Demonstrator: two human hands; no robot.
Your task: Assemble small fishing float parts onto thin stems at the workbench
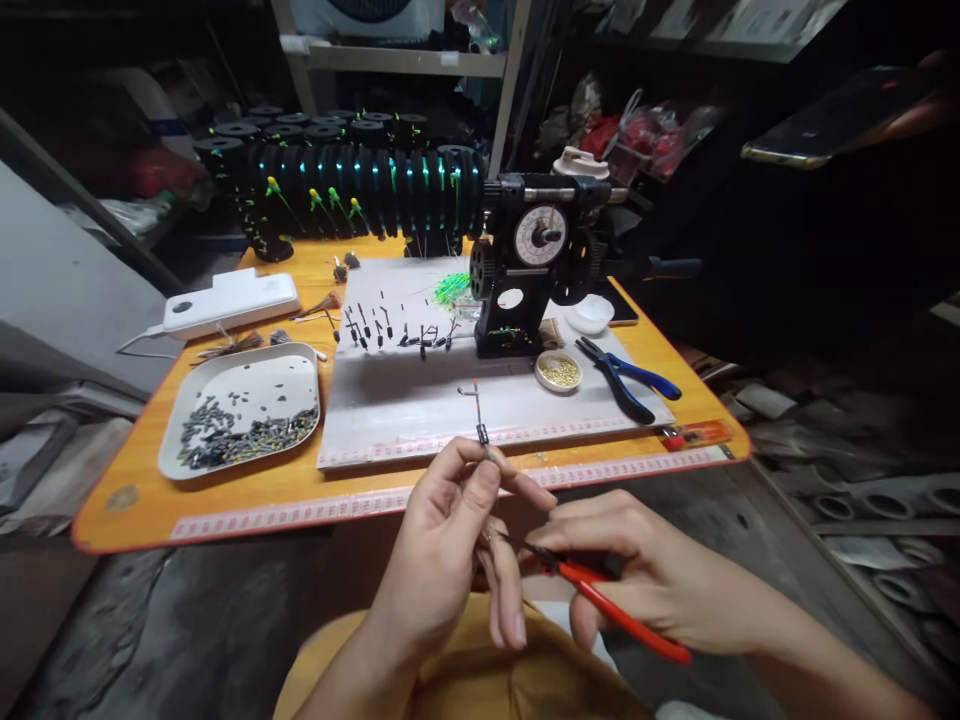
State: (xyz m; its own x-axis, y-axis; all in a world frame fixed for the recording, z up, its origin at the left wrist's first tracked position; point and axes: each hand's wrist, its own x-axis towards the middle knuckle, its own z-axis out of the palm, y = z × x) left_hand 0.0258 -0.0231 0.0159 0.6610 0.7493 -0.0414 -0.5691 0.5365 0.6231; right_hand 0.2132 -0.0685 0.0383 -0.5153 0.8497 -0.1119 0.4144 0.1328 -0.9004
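My left hand is closed, its thumb and index finger pinching a small thin rod-like piece. That piece stands upright with a black sleeve low down, orange marks and a short side arm near the top. Red-handled pliers lie in the grip of my right hand, their dark narrow jaws reaching between the fingers of my left hand. What the jaws touch is hard to make out. Similar small dark pieces stand or lie in a group on the white board beyond.
A cream tray of small grey and dark bits sits left, near a white power bank. Black winding machine stands behind, with blue-handled pliers and a dish of gold beads nearby. Another person holds a phone.
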